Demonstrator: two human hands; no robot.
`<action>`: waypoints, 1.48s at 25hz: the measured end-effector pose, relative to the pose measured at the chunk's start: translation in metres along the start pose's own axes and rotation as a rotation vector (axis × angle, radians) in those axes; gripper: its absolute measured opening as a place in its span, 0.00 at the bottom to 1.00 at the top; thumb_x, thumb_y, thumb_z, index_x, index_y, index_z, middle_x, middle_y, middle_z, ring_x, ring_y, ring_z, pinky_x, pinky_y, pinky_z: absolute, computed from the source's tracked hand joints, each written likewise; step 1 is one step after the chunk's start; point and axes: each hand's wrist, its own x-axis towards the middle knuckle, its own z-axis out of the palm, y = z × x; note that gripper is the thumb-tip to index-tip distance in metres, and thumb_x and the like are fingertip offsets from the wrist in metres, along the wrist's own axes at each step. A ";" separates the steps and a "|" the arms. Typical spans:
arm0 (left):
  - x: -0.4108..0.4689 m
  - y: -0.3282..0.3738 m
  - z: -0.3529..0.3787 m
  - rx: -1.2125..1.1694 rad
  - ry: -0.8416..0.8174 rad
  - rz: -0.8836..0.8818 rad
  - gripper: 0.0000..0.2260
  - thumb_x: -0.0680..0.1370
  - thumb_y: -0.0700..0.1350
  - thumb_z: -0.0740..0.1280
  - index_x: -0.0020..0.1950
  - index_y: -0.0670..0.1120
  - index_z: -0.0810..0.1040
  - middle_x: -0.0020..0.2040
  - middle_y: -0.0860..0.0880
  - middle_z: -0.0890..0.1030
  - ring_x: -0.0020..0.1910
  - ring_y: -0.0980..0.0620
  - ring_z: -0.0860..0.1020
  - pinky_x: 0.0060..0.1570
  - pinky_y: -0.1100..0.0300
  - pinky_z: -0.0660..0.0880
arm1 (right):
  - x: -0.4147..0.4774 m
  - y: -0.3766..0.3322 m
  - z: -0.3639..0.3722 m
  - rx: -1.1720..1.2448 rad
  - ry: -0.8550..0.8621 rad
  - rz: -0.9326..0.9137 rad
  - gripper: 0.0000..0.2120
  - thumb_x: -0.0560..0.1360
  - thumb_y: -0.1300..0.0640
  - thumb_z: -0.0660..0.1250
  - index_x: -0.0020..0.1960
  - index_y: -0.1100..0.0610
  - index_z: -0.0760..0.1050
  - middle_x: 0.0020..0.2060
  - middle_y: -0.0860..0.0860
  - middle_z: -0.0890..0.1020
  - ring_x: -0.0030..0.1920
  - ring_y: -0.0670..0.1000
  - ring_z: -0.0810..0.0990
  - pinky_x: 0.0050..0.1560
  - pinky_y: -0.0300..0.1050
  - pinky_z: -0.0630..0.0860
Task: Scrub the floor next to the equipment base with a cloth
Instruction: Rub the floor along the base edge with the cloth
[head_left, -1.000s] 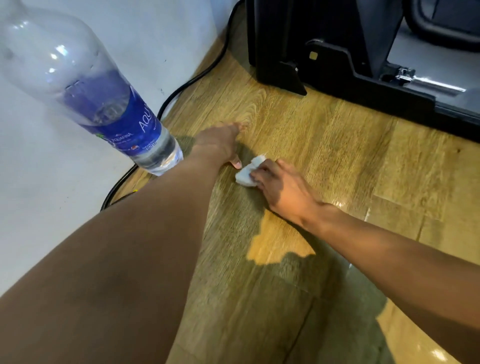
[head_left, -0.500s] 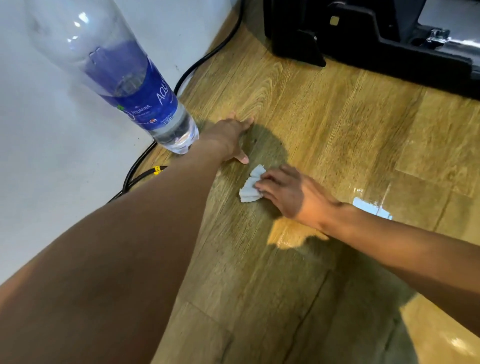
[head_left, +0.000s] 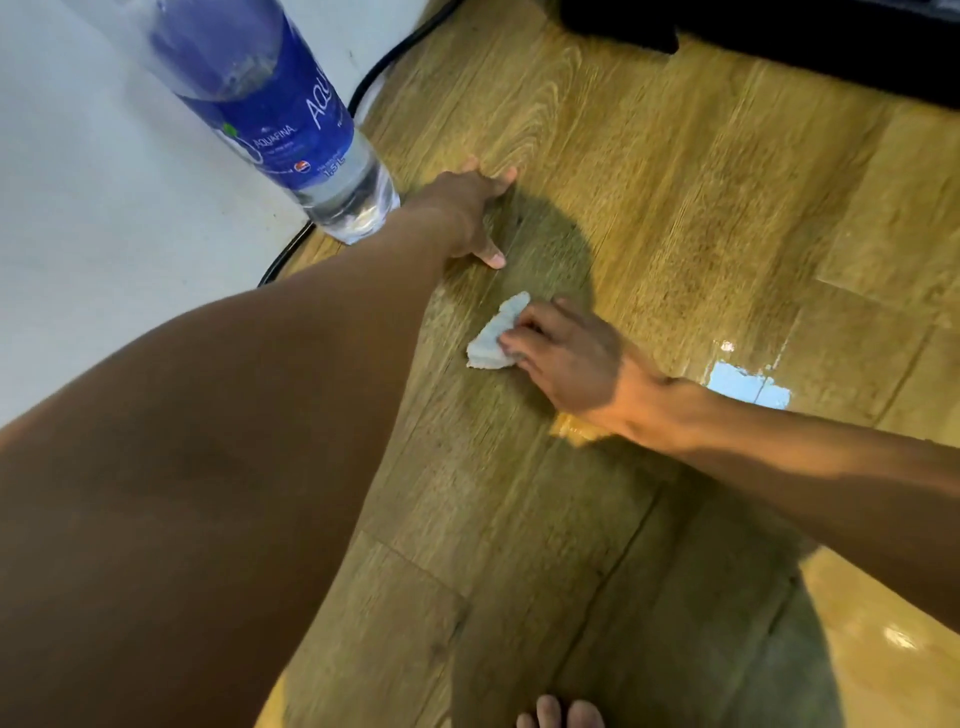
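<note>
While right hand (head_left: 576, 364) grips the cloth (head_left: 493, 338), left hand (head_left: 467, 213) lies flat, fingers apart, beside bottle (head_left: 291, 119) and cable (head_left: 384, 67)

The right hand (head_left: 576, 358) presses a small white cloth (head_left: 493, 338) onto the wooden floor (head_left: 675, 218). The left hand (head_left: 467, 213) rests flat just beyond, beside a water bottle (head_left: 280, 114). The black equipment base (head_left: 831, 47) sits far right.

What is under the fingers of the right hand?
A small white cloth lies under the right hand, flat on the wooden floor. Its left part shows; the rest, and the floor below it, is covered by the hand.
</note>
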 end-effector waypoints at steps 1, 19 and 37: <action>0.000 0.001 -0.001 0.013 0.002 -0.002 0.49 0.68 0.53 0.77 0.78 0.60 0.47 0.79 0.47 0.46 0.76 0.41 0.52 0.70 0.42 0.59 | -0.010 -0.010 0.007 0.029 -0.032 -0.054 0.12 0.77 0.62 0.59 0.58 0.56 0.75 0.54 0.56 0.75 0.56 0.56 0.72 0.51 0.52 0.76; -0.049 0.016 0.032 0.039 -0.010 0.033 0.51 0.67 0.56 0.76 0.78 0.57 0.44 0.78 0.39 0.47 0.75 0.34 0.52 0.70 0.38 0.59 | -0.044 -0.026 0.006 0.067 -0.070 -0.126 0.13 0.78 0.56 0.64 0.62 0.54 0.73 0.57 0.53 0.75 0.58 0.54 0.73 0.53 0.47 0.75; -0.034 0.033 0.025 0.161 -0.088 0.066 0.52 0.69 0.50 0.76 0.78 0.53 0.41 0.78 0.39 0.45 0.74 0.32 0.49 0.69 0.36 0.59 | -0.047 0.054 -0.026 0.030 0.037 -0.020 0.16 0.74 0.63 0.68 0.61 0.55 0.77 0.55 0.54 0.79 0.55 0.55 0.75 0.53 0.53 0.76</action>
